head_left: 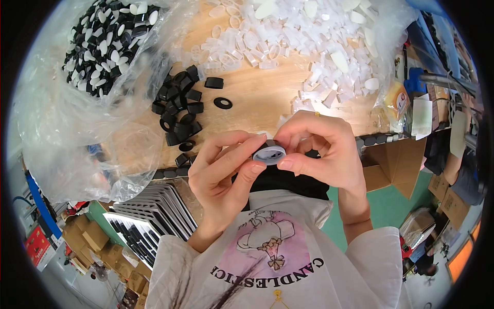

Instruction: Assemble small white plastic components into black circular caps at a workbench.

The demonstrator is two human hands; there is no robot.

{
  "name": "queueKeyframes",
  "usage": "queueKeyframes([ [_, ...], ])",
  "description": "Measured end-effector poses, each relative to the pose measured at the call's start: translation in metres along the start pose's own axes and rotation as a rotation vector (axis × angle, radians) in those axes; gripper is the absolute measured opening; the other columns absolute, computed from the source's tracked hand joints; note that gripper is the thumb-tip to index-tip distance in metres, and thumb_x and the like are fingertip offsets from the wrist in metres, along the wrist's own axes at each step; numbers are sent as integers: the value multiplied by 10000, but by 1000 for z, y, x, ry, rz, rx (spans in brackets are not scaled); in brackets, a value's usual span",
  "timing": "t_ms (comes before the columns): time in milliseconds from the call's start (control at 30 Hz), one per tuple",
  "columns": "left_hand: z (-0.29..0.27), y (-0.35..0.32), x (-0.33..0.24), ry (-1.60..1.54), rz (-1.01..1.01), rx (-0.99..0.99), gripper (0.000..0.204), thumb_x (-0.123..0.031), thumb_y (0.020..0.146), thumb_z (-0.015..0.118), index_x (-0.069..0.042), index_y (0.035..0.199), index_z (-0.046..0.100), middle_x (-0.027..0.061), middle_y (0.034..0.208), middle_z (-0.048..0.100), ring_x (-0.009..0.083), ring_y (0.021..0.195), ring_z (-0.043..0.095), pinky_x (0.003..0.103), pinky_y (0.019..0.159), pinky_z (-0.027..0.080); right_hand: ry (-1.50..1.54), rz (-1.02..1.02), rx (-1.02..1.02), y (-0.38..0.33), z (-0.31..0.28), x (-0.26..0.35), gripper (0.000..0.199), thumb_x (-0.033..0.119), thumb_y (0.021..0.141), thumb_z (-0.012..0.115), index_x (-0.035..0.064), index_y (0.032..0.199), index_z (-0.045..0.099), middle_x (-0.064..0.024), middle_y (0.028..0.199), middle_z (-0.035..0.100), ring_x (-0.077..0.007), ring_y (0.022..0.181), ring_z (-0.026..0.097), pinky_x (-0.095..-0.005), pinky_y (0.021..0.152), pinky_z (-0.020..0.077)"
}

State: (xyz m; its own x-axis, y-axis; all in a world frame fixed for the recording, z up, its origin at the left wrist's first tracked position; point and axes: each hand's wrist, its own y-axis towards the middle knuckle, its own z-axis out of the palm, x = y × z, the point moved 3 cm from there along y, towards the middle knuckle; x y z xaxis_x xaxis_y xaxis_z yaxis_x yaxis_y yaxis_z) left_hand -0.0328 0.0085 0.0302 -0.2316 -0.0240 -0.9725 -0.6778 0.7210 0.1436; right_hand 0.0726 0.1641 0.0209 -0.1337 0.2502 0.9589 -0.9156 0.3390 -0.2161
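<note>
Between both hands, close in front of my body, is a small round black cap with a translucent plastic ring at its face. My left hand pinches it from the left, thumb below and fingers above. From the right, my right hand grips its other side with thumb and fingertips. The cap is tilted, so its ringed face shows toward me. Loose black caps lie in a heap just beyond my left hand. A flat black ring lies apart from them.
Many translucent plastic rings and pieces cover the far side of the wooden table. At the far left, a clear plastic bag holds black and white parts. Stacked trays stand at lower left, an open cardboard box at right.
</note>
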Motion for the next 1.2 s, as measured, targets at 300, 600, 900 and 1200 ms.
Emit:
queueKeyframes([
  [300, 2, 2, -1, -76, -117, 50, 319, -11, 815, 750, 42, 1125, 698, 172, 1126, 656, 198, 902, 670, 237, 731, 553, -317, -388, -50, -3, 1, 14, 323, -44, 722, 795, -51, 1013, 655, -112, 919, 635, -133, 708, 590, -232, 619, 503],
  [600, 6, 1, -15, 5, -4, -16, 275, -32, 819, 750, 29, 1085, 723, 155, 1038, 619, 221, 879, 678, 268, 757, 543, -345, -358, -70, -9, 0, 8, 295, 44, 701, 850, -51, 913, 668, -120, 902, 655, -133, 675, 615, -244, 571, 495],
  [900, 5, -12, -19, 123, 293, -48, 225, 158, 725, 726, 61, 927, 745, 127, 975, 623, 231, 805, 692, 278, 728, 603, -726, -876, -112, -19, 6, 17, 280, 141, 774, 769, -82, 906, 661, -177, 861, 637, -257, 615, 630, -308, 515, 521],
  [1200, 1, -20, -10, 26, 350, -142, 184, 148, 716, 735, 55, 874, 745, 97, 866, 641, 170, 697, 646, 257, 660, 595, -827, -896, -104, -24, 11, 24, 237, 162, 856, 726, -48, 882, 620, -137, 802, 604, -212, 590, 596, -291, 476, 463],
])
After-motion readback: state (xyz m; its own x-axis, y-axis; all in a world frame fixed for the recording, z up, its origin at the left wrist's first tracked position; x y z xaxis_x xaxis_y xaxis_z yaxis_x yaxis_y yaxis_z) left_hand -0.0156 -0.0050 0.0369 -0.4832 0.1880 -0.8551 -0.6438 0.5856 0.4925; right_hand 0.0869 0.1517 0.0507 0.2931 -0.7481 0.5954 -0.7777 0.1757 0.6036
